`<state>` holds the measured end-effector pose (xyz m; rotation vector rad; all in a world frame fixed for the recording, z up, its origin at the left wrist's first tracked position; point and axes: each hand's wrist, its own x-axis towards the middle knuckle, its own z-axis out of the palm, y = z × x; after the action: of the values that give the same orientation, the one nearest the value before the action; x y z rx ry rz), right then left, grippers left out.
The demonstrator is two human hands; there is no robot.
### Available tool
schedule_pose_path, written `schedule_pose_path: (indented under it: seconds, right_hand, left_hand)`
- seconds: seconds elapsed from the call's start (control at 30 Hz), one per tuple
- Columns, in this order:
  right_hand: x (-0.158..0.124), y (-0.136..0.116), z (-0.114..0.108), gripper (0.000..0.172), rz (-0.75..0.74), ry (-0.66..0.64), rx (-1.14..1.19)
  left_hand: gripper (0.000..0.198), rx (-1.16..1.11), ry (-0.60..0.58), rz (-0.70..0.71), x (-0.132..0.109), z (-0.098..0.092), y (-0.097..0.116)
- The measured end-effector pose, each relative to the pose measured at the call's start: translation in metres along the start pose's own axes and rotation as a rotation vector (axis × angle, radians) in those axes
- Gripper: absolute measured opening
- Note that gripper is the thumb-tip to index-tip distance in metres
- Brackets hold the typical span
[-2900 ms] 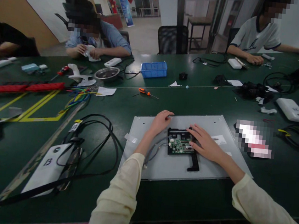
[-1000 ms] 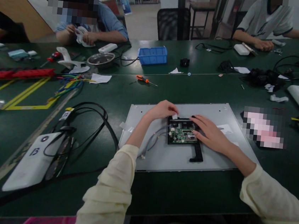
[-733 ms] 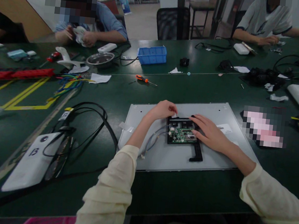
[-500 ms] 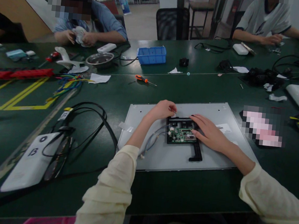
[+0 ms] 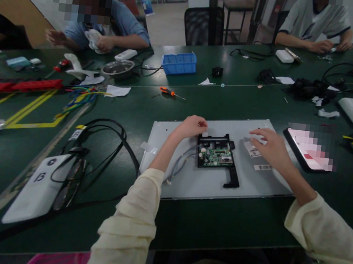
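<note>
A flat light-grey metal panel (image 5: 179, 189), like the back of a screen, lies on the table in front of me. On it sits a black plastic frame (image 5: 232, 175) with a green circuit board (image 5: 214, 157); grey cables (image 5: 177, 165) run out from the board's left side. My left hand (image 5: 193, 126) is closed in a pinch at the frame's upper left corner, where a small whitish bit shows under the fingertips; what it grips is unclear. To the right of the frame, my right hand (image 5: 269, 147) hovers over the panel near its paper labels, fingers apart and holding nothing.
A phone (image 5: 308, 150) lies right of the panel. Left are a white power bank (image 5: 39, 189) and looped black cables (image 5: 122, 139). Beyond the panel lie an orange screwdriver (image 5: 169, 92), a blue basket (image 5: 179, 64) and a metal bowl (image 5: 118, 69). Two people work across the table.
My right hand has lifted off the black frame and moved right, its fingers opening. My left hand stays at the frame's corner. Across the table, one person's hand has come off a white object.
</note>
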<state>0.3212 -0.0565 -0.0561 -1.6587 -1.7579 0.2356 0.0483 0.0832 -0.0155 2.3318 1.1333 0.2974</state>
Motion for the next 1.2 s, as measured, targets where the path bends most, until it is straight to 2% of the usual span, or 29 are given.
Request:
schedule_pose_path:
  seconds: [0.2, 0.3, 0.37, 0.47, 0.57, 0.67, 0.8, 1.0, 1.1, 1.2]
  right_hand:
    - [-0.002, 0.005, -0.005, 0.029, 0.050, -0.111, -0.037]
    - [-0.003, 0.005, -0.006, 0.030, 0.054, -0.152, -0.018]
    - [-0.003, 0.004, -0.006, 0.031, 0.041, -0.175, 0.000]
    - [-0.004, 0.001, -0.004, 0.029, 0.044, -0.196, 0.031]
    - [-0.004, -0.003, -0.003, 0.024, 0.045, -0.201, 0.028]
    - [-0.004, -0.004, -0.003, 0.022, 0.040, -0.189, 0.015]
    - [-0.003, -0.001, -0.002, 0.025, 0.043, -0.188, 0.040]
    - [-0.004, 0.001, 0.002, 0.028, 0.010, -0.213, 0.053]
    - [-0.005, 0.000, 0.001, 0.029, -0.015, -0.224, 0.048]
    - [-0.005, -0.002, 0.000, 0.030, -0.027, -0.238, 0.041]
  left_hand:
    - [0.017, 0.042, 0.017, 0.015, -0.001, -0.005, 0.000]
    - [0.020, 0.008, 0.061, 0.070, -0.004, -0.013, 0.002]
    - [0.022, -0.051, 0.050, 0.129, -0.007, -0.021, 0.005]
    - [0.026, -0.156, -0.066, 0.217, -0.012, -0.029, 0.008]
    - [0.026, -0.205, -0.217, 0.272, -0.013, -0.029, 0.010]
    - [0.024, -0.198, -0.269, 0.260, -0.013, -0.027, 0.009]
    - [0.024, -0.233, -0.208, 0.179, -0.021, -0.037, 0.006]
    - [0.024, -0.308, -0.032, 0.071, -0.054, -0.060, -0.008]
    - [0.024, -0.237, 0.033, 0.024, -0.073, -0.062, -0.014]
    - [0.025, -0.114, 0.068, -0.001, -0.091, -0.064, -0.010]
